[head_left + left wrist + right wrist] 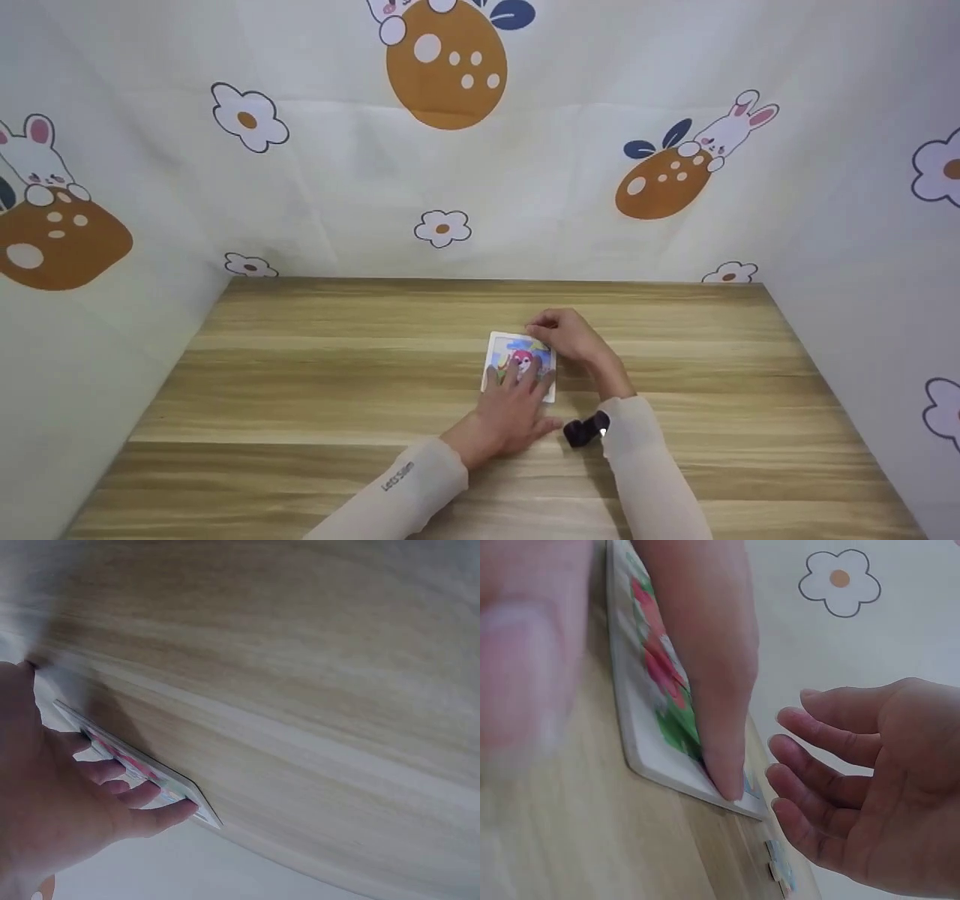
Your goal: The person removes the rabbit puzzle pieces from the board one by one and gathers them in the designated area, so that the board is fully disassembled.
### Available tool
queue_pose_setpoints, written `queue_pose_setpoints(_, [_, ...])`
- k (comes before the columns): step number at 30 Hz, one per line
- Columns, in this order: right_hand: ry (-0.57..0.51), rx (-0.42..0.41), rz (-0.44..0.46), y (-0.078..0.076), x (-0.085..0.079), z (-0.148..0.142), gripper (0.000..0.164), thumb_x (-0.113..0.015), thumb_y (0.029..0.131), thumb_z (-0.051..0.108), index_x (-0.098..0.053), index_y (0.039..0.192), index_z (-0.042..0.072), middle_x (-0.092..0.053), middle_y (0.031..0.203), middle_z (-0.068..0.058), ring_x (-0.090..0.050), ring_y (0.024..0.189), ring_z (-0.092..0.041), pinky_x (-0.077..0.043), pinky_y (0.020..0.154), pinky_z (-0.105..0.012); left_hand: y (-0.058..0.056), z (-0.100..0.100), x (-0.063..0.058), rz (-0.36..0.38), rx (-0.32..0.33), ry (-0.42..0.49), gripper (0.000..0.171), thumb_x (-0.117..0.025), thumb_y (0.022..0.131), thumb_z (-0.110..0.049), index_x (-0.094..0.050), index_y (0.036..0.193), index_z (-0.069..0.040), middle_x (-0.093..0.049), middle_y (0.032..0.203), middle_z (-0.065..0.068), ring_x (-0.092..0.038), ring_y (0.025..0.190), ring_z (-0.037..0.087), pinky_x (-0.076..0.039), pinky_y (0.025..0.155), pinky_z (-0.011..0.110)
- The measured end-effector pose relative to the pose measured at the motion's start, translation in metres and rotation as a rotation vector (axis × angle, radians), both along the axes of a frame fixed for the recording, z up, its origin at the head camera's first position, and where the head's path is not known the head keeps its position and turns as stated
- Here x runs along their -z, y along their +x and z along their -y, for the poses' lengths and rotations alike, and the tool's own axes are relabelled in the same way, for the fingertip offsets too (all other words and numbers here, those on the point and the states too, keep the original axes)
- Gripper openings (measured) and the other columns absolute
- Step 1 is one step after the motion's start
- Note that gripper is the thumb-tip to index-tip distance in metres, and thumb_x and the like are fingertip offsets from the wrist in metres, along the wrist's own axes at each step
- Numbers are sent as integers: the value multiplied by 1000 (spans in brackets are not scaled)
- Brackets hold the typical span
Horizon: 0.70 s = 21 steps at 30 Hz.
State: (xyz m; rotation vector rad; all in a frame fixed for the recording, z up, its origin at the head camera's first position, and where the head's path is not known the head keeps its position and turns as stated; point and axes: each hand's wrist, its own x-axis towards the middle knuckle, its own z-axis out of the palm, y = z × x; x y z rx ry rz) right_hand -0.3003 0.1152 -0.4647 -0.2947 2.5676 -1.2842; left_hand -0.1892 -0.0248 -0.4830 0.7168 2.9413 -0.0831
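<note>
Picture board (519, 349), white-bordered, is lying near the middle of the tabletop (315, 390). From my remote post, I am seeing the left hand (514, 412) at the board's six o'clock, its spread fingers resting on the print. The right hand (574, 337) is hovering at two o'clock, fingers loosely bent around nothing visible. In the right wrist view, a small multicoloured piece (780, 868) is showing at six o'clock from those fingers, near the board's corner.

I see a wood-grained table (300, 390) before me; pale cloth (337, 187) rises at its far, left and right sides, printed with flowers (442, 229), rabbits (727, 133) and orange fruits (450, 82).
</note>
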Motion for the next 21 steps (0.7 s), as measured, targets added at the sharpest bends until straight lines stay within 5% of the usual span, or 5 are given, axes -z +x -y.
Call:
queue_pose_setpoints(12, [34,-272,-80,-6,9,1,22,-57,100,5,-75,111,6,-74,111,-12,-64,98,-20,-53,94,-39,-2,0,4,16,1,14,73,-34,100,-67,-30,158,-24,-29,166,3,-28,153,33,-35,116,60])
queue_pose_setpoints(16, [-7,-396,-133,-10,12,2,29,-50,96,-7,-75,110,-1,-74,113,-18,-66,100,-25,-53,91,-36,-2,1,4,0,3,-10,73,-33,100,-67,-28,159,-25,-29,166,2,-29,152,32,-35,116,58])
queue_pose_setpoints(21, [-44,-447,-159,-11,13,4,35,-47,91,-13,-75,110,-3,-74,112,-20,-66,97,-31,-50,84,-29,-5,2,5,-9,6,-34,74,-32,100,-67,-26,160,-25,-28,167,2,-28,153,32,-35,117,57])
